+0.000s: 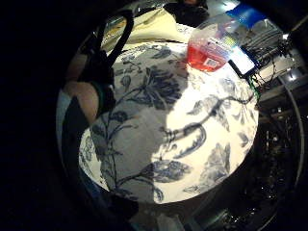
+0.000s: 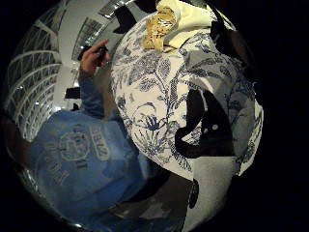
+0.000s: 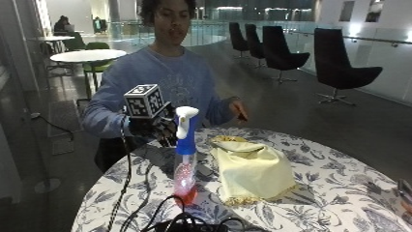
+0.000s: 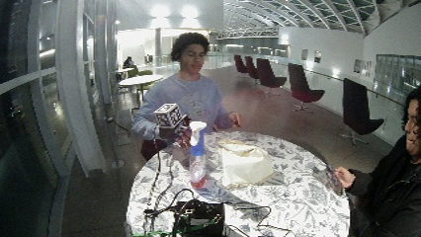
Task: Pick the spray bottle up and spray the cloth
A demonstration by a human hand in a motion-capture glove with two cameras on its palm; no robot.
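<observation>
Reaching is the step in hand: the black-gloved right hand (image 3: 156,129) hovers left of centre, fingers loosely spread, holding nothing, behind the clear red-liquid spray bottle with blue collar (image 3: 184,159) beside the pale yellow cloth (image 3: 252,170). Next, close round the neck.

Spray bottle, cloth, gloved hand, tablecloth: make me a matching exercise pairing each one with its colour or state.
Things:
1. spray bottle
2. cloth
3. right hand
4. tablecloth

Descriptions:
A. white with a blue flower print
B. pale yellow, lying crumpled on the table
C. upright, white head, blue neck, red liquid at the bottom
D. black-gloved, raised behind the bottle, holding nothing

Pairs: 1-C, 2-B, 3-D, 4-A
</observation>
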